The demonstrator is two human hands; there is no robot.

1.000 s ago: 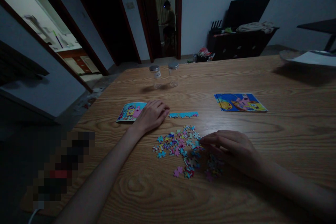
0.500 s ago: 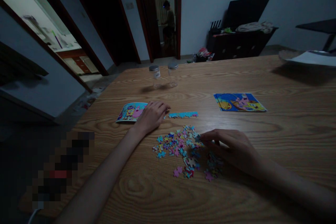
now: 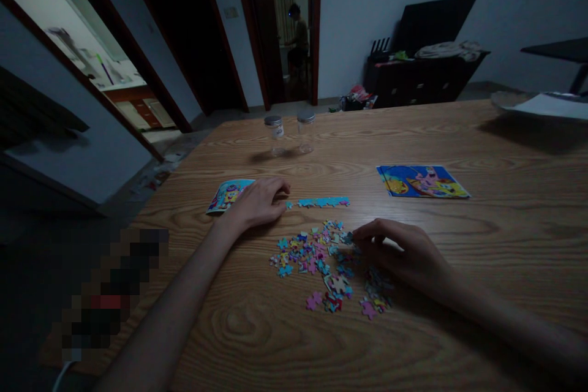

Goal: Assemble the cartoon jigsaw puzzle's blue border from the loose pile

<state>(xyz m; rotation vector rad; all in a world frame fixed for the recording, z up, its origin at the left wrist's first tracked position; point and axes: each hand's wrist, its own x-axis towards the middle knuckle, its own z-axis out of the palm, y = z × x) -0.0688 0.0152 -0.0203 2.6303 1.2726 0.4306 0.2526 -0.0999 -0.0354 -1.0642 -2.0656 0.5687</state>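
My left hand (image 3: 263,202) rests on the table, partly over a cartoon picture card (image 3: 226,196). Its fingers are curved and apart, the thumb close beside a small blue puzzle piece (image 3: 289,204). Just right of that piece lies a joined strip of light-blue puzzle pieces (image 3: 323,202). A heap of loose, many-coloured puzzle pieces (image 3: 316,255) spreads nearer to me. At the heap's right edge my right hand (image 3: 407,251) pinches a dark teal puzzle piece (image 3: 349,237) between thumb and fingertips. Some pieces lie in its shadow, hard to make out.
Two clear jars with metal lids, a left jar (image 3: 275,135) and a right jar (image 3: 305,132), stand farther back. Blue cartoon cards (image 3: 422,181) lie to the right. A wide dish (image 3: 542,105) sits at the far right of the wooden table (image 3: 257,343). A person (image 3: 298,37) sits beyond the doorway.
My left hand has drawn back to the left, leaving the small blue piece beside the strip more exposed. My right hand stays nearly in place at the heap. The view has shifted slightly.
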